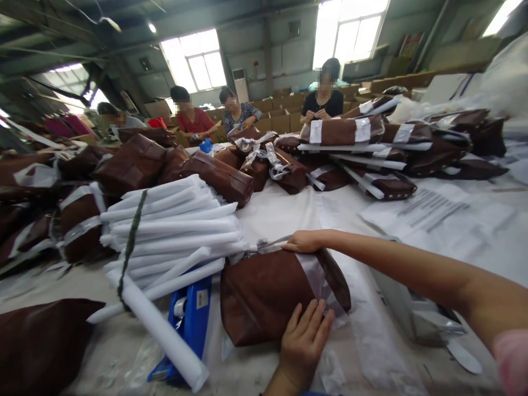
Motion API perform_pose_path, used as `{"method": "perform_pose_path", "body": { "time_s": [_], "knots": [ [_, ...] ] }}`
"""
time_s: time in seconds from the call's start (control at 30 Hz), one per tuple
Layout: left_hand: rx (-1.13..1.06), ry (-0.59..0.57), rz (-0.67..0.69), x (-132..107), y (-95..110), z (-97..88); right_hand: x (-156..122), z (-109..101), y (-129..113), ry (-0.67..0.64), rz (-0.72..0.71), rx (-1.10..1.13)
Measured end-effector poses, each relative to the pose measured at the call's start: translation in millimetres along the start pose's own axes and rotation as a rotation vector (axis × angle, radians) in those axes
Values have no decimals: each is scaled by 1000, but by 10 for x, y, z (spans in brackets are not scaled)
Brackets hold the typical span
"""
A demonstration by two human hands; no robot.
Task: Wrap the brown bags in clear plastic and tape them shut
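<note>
So my left hand (303,341) was flat on the near edge of the bag (264,297), fingers spread and pressing down. My guess is that was just to stop it sliding on the slick sheet. My right hand (303,242) reached across and was pinching the bag's top edge on the far side, fingers curled shut on it, right by a white paper band (313,275) wrapped around that end. The bag lay on its side between my two hands, brown and a bit crumpled.

Just left of my hands sat a tied bundle of white tubes (173,231), close enough to grab, with a blue tool (192,324) half buried under it. I couldn't tell what the tool was.

The counter (289,212) was covered in white sheeting, with printed paper off past my right arm. Beyond my hands were piles of bags (350,132) with paper bands on them, and more sat off to my left. A few people worked on the far side. It was a big warehouse room with cartons along the wall and bright windows (193,60) up high.
</note>
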State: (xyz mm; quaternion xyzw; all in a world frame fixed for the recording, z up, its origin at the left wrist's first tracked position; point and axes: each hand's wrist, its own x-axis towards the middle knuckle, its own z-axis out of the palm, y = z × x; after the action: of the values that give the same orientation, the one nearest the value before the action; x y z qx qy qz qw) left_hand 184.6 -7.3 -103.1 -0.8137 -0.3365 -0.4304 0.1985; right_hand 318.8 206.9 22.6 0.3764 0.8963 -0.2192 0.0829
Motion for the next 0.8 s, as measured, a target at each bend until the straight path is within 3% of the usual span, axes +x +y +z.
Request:
{"method": "perform_pose_path", "body": {
  "time_s": [0.27,0.37,0.43,0.5,0.6,0.67,0.8],
  "knots": [
    [-57,-28,-23,-15,-17,3,-256,-90,101,43,43,-63],
    [-84,-59,-13,-16,-39,-26,-504,-71,55,135,55,-65],
    [-101,-82,-3,-17,-54,-46,-762,27,14,277,50,-50],
    [-108,-104,11,-16,-70,-63,-1081,225,-42,494,-3,-27],
    [-109,-140,36,-7,-94,-87,-1589,694,-194,790,-88,-12],
    [-107,-172,51,0,-108,-100,-1872,1068,-354,879,-74,2],
    [-102,-215,85,-7,-127,-113,-2141,1789,-745,892,-74,39]
  ]
}}
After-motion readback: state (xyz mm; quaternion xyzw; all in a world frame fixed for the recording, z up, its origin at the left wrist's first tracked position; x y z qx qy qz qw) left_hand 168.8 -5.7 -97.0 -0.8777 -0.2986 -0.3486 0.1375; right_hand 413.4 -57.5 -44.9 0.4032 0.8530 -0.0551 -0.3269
